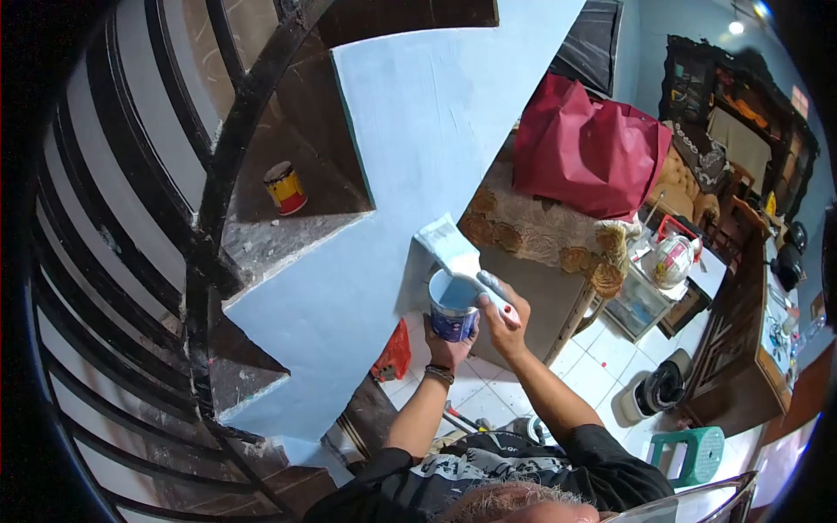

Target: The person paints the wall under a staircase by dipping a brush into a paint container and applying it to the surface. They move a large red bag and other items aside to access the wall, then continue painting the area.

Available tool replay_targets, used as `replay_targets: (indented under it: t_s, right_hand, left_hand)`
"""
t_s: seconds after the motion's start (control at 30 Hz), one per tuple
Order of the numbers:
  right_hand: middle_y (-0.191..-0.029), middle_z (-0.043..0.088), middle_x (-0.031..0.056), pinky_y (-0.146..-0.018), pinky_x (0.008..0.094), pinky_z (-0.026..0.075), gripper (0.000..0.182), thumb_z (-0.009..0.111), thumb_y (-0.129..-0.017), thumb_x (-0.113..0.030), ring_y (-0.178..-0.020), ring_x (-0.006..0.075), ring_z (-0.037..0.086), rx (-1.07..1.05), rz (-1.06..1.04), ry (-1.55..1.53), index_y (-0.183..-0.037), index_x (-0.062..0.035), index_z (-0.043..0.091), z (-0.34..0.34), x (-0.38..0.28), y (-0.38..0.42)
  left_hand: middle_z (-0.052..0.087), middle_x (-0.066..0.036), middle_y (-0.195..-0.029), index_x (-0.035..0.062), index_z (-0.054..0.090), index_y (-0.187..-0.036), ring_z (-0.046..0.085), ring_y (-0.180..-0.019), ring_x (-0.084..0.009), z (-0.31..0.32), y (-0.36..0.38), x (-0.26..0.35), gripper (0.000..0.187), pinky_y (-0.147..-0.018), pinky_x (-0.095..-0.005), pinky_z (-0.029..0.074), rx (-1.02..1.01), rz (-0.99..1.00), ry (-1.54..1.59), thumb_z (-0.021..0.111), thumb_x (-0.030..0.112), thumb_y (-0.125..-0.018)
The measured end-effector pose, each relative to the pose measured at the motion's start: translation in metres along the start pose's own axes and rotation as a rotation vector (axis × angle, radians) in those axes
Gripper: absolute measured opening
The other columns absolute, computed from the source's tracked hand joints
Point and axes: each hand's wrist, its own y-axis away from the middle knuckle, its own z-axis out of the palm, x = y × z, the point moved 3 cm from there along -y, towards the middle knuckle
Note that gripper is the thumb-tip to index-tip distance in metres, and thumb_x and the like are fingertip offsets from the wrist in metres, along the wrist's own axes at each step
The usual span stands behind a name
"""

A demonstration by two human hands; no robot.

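Note:
My left hand [449, 350], with a dark band at the wrist, is wrapped round a small blue-labelled paint can [453, 324] from below. Pale blue paint shows inside the can. My right hand [506, 315] grips the handle of a wide paintbrush [452, 250], whose paint-coated bristles point up and left. The brush crosses over the can's rim, and its tip overlaps the light blue stair side wall [414, 131] in this view. Grey-blue smears mark the fingers of my right hand.
A red and yellow tin [285, 188] stands on a dusty stair step [292, 237], beside a black metal railing [228, 122]. To the right, a dark red bag [588, 152] sits on a cloth-covered surface. A green stool [700, 455] stands on the white tiled floor.

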Motion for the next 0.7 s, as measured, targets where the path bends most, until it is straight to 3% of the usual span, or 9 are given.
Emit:
replay_targets:
  t_s: [0.1, 0.2, 0.23, 0.3, 0.33, 0.43, 0.57, 0.63, 0.7]
  right_hand:
    - [-0.108, 0.068, 0.0123, -0.079, 0.028, 0.052, 0.037, 0.064, -0.093, -0.014, -0.09, 0.0149, 0.064, 0.022, 0.055, -0.081, -0.123, 0.0077, 0.062, -0.009, 0.001, 0.008]
    - [-0.117, 0.068, 0.0143, -0.087, 0.0291, 0.051, 0.035, 0.064, -0.093, -0.011, -0.1, 0.0161, 0.064, 0.033, -0.193, -0.027, -0.124, 0.0061, 0.063, -0.01, -0.032, -0.041]
    - [-0.118, 0.068, 0.0146, -0.088, 0.03, 0.051, 0.035, 0.063, -0.094, -0.011, -0.101, 0.0164, 0.064, 0.074, -0.179, -0.049, -0.124, 0.0054, 0.062, -0.008, -0.043, -0.061]
    - [-0.114, 0.069, 0.0137, -0.083, 0.0269, 0.053, 0.033, 0.062, -0.095, -0.011, -0.097, 0.0151, 0.066, 0.132, -0.413, -0.001, -0.124, 0.005, 0.063, -0.001, -0.073, -0.113]
    - [-0.108, 0.07, 0.0123, -0.078, 0.0249, 0.054, 0.032, 0.062, -0.096, -0.012, -0.088, 0.0139, 0.067, 0.128, -0.304, -0.15, -0.123, 0.0052, 0.062, 0.006, -0.086, -0.134]
    - [-0.097, 0.07, 0.0111, -0.065, 0.0233, 0.052, 0.036, 0.064, -0.097, -0.016, -0.075, 0.0124, 0.067, 0.162, -0.426, -0.204, -0.124, 0.0069, 0.06, 0.018, -0.105, -0.185]
    - [-0.098, 0.07, 0.011, -0.064, 0.0233, 0.052, 0.035, 0.064, -0.097, -0.015, -0.077, 0.0123, 0.066, 0.097, -0.334, -0.255, -0.124, 0.0071, 0.06, 0.021, -0.08, -0.176]
    - [-0.103, 0.07, 0.0109, -0.072, 0.0238, 0.053, 0.034, 0.062, -0.096, -0.013, -0.082, 0.0123, 0.066, 0.093, -0.262, -0.21, -0.124, 0.007, 0.06, 0.015, -0.054, -0.146]
    - [-0.11, 0.069, 0.0121, -0.08, 0.0257, 0.053, 0.036, 0.064, -0.094, -0.011, -0.092, 0.0129, 0.065, 0.092, -0.189, -0.122, -0.125, 0.0061, 0.061, 0.005, -0.025, -0.106]
  left_hand:
    - [0.051, -0.018, -0.138, 0.0132, 0.044, -0.144, 0.053, -0.12, -0.0402, -0.013, -0.004, 0.003, 0.083, -0.09, -0.0507, 0.052, 0.054, -0.003, 0.074, 0.047, 0.073, -0.085]
    - [0.051, -0.02, -0.137, 0.0119, 0.045, -0.142, 0.054, -0.12, -0.0395, -0.016, -0.009, 0.003, 0.087, -0.087, -0.0498, 0.054, -0.077, -0.04, 0.102, 0.053, 0.073, -0.081]
    - [0.051, -0.02, -0.137, 0.0117, 0.045, -0.142, 0.054, -0.12, -0.0392, -0.014, -0.009, 0.002, 0.088, -0.087, -0.0496, 0.054, -0.07, -0.035, 0.109, 0.054, 0.073, -0.081]
    - [0.051, -0.02, -0.137, 0.0111, 0.044, -0.142, 0.054, -0.12, -0.0388, -0.007, -0.011, 0.004, 0.089, -0.087, -0.0493, 0.054, -0.063, -0.028, 0.116, 0.055, 0.073, -0.08]
    - [0.051, -0.02, -0.137, 0.0107, 0.044, -0.142, 0.054, -0.12, -0.0384, 0.002, -0.009, 0.003, 0.088, -0.087, -0.0489, 0.054, -0.045, -0.012, 0.099, 0.056, 0.072, -0.08]
    - [0.051, -0.019, -0.138, 0.009, 0.046, -0.141, 0.052, -0.121, -0.0405, 0.007, -0.012, 0.003, 0.085, -0.086, -0.052, 0.055, -0.087, -0.023, 0.137, 0.061, 0.065, -0.078]
    - [0.051, -0.019, -0.138, 0.0074, 0.046, -0.14, 0.053, -0.12, -0.0396, 0.011, -0.013, 0.0, 0.084, -0.085, -0.0506, 0.054, -0.038, -0.022, 0.115, 0.06, 0.065, -0.08]
    - [0.051, -0.019, -0.138, 0.0065, 0.046, -0.14, 0.053, -0.12, -0.0398, 0.011, -0.013, 0.0, 0.085, -0.085, -0.0498, 0.054, -0.017, -0.005, 0.067, 0.06, 0.065, -0.08]
    - [0.051, -0.018, -0.138, 0.0115, 0.046, -0.141, 0.053, -0.12, -0.0389, 0.001, -0.016, 0.002, 0.083, -0.087, -0.0492, 0.052, 0.01, -0.017, 0.049, 0.053, 0.071, -0.083]
